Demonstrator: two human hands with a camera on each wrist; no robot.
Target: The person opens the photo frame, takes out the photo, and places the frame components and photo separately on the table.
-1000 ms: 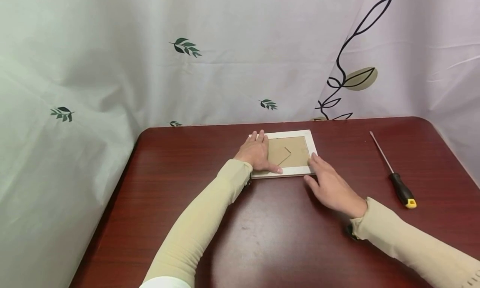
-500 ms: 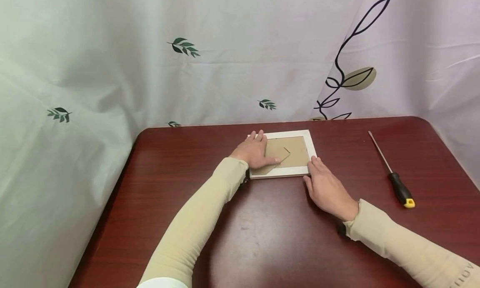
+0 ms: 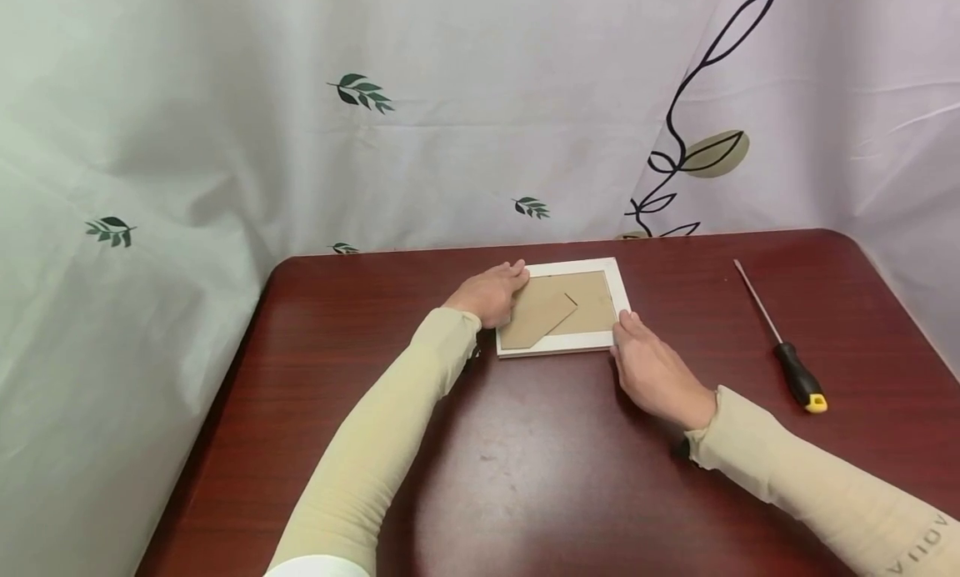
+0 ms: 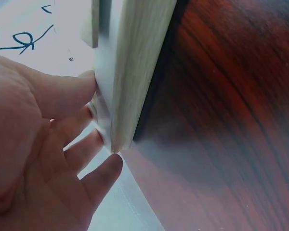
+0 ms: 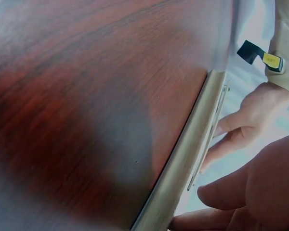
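Note:
A white picture frame (image 3: 579,342) lies face down on the dark red table, its tan backing (image 3: 594,289) upward. An easel flap (image 3: 538,317) lies folded down over the backing's left part. My left hand (image 3: 489,295) holds the frame's left side; in the left wrist view, its thumb (image 4: 70,94) touches the top face and other fingers reach the edge. My right hand (image 3: 654,367) rests at the near right corner, fingers along the right border. In the right wrist view its thumb (image 5: 221,190) stays apart from the frame, with another finger touching the edge.
A screwdriver (image 3: 801,377) with a black and yellow handle lies on the table at the right, its tip pointing away. White curtains (image 3: 450,160) with leaf prints hang behind and left of the table (image 3: 525,460).
My left hand has drawn back leftward from lying flat over the backing to the frame's left side, uncovering the easel flap. My right hand has moved closer against the right border.

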